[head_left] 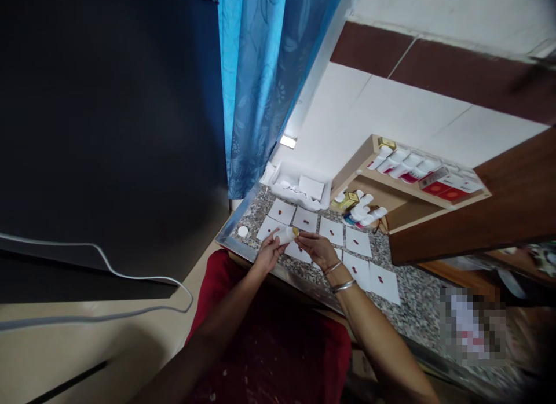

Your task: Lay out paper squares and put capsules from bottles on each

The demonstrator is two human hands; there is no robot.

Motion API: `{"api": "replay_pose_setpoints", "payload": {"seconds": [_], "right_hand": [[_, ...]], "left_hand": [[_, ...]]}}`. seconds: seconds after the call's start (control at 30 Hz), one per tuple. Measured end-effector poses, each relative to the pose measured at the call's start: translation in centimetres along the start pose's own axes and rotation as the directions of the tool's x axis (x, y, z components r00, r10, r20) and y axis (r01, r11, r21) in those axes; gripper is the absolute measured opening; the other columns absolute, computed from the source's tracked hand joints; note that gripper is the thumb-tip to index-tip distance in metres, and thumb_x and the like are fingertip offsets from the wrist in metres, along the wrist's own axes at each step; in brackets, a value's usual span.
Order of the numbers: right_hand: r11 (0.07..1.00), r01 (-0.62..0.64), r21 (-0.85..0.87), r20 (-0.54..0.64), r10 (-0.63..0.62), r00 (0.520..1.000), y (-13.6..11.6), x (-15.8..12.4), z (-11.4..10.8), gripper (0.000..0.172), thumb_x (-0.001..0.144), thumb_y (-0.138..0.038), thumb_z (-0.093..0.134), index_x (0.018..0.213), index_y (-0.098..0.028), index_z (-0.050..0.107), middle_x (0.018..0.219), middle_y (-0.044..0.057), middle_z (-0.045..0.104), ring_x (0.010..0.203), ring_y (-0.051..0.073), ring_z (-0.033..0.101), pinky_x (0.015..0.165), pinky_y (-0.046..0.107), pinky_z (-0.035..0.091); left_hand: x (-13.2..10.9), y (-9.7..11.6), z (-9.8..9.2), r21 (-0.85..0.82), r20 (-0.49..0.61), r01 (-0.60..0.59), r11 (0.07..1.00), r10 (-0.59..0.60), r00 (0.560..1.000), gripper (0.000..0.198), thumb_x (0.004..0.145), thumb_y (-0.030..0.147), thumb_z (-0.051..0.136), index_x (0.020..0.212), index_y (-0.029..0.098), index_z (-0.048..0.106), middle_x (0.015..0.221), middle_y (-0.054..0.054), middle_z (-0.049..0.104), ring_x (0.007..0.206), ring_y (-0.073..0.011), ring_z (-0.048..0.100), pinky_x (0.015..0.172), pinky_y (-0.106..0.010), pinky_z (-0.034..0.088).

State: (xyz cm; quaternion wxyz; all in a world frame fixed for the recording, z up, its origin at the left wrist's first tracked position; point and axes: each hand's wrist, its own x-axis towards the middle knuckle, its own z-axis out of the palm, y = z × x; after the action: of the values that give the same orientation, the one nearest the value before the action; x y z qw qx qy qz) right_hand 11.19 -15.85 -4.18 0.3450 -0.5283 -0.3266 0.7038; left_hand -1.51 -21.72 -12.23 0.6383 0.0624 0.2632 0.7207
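Note:
In the head view, my left hand [270, 252] is wrapped round a white bottle [285, 236], which lies tilted on its side with its yellowish mouth toward the right. The fingers of my right hand [319, 248] are pinched together at that mouth; anything between them is too small to make out. Under and around both hands, white paper squares [358, 242] lie in two rows on the speckled counter [417, 294], with small dark red pieces on them. A round white cap [242, 231] rests on the counter left of my left hand.
A white tray [324, 202] with papers stands behind the squares. At the right, a wooden shelf [391, 191] holds several bottles and boxes. Blue curtains [256, 91] hang behind; a dark cabinet [108, 132] fills the left. A blurred patch covers the counter's right end.

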Motion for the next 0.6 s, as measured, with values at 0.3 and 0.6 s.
{"api": "replay_pose_setpoints", "payload": {"seconds": [0.3, 0.6], "right_hand": [[0.999, -0.026, 0.046, 0.028, 0.025, 0.999, 0.4, 0.3, -0.4, 0.022, 0.045, -0.005, 0.078, 0.060, -0.015, 0.065, 0.063, 0.002, 0.069, 0.061, 0.014, 0.064, 0.060, 0.021, 0.055], [0.999, -0.034, 0.039, -0.013, 0.035, 0.999, 0.1, 0.6, -0.6, 0.020, 0.048, -0.003, 0.075, 0.059, -0.015, 0.063, 0.063, 0.001, 0.068, 0.061, 0.013, 0.064, 0.060, 0.021, 0.056]], "left_hand": [[-0.2, 0.2, 0.5, 0.013, -0.027, 0.015, 1.000, -0.015, 1.000, 0.046, 0.067, 0.019, 0.071, 0.111, 0.015, 0.058, 0.109, -0.010, 0.062, 0.102, -0.0224, 0.057, 0.095, -0.041, 0.041], [0.0, 0.0, 1.2, 0.021, -0.030, 0.038, 0.999, -0.037, 0.999, 0.046, 0.068, 0.020, 0.070, 0.113, 0.015, 0.057, 0.111, -0.010, 0.061, 0.106, -0.0226, 0.055, 0.097, -0.040, 0.040]]}}
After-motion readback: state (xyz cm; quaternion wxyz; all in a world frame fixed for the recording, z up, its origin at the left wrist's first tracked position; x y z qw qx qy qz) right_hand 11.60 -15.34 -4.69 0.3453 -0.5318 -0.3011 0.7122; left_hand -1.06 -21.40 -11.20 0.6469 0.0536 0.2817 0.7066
